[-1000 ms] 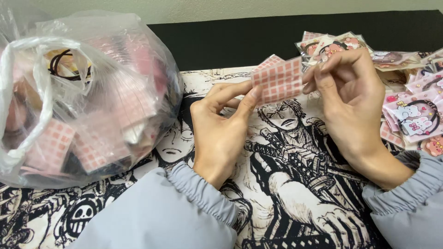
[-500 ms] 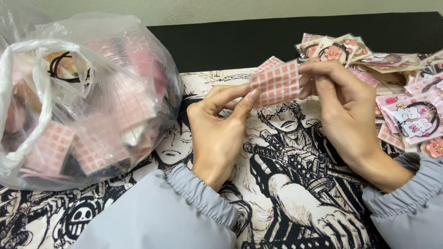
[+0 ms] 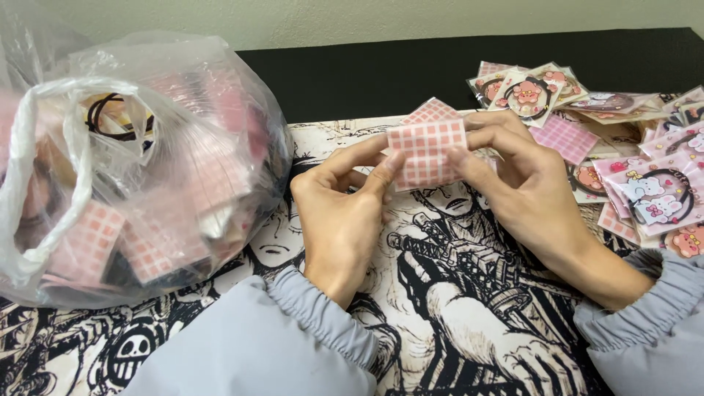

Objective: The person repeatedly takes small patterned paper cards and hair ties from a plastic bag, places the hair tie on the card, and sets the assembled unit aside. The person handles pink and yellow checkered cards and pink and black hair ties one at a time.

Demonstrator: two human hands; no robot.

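Both hands hold a small pink checked packet [image 3: 427, 150] above a black-and-white cartoon-printed mat [image 3: 455, 293]. My left hand [image 3: 341, 213] pinches the packet's left edge with thumb and forefinger. My right hand [image 3: 524, 194] grips its right edge, fingers curled behind it. A second pink checked corner pokes out behind the packet. Grey sleeves cover both wrists.
A large clear plastic bag [image 3: 132, 161] full of pink checked packets and black hair ties sits at the left. A pile of small packets [image 3: 631, 154] with cartoon cards and hair ties spreads at the right. A black surface [image 3: 367, 77] lies behind the mat.
Both hands and the packet have shifted slightly down and left. The grip looks the same.
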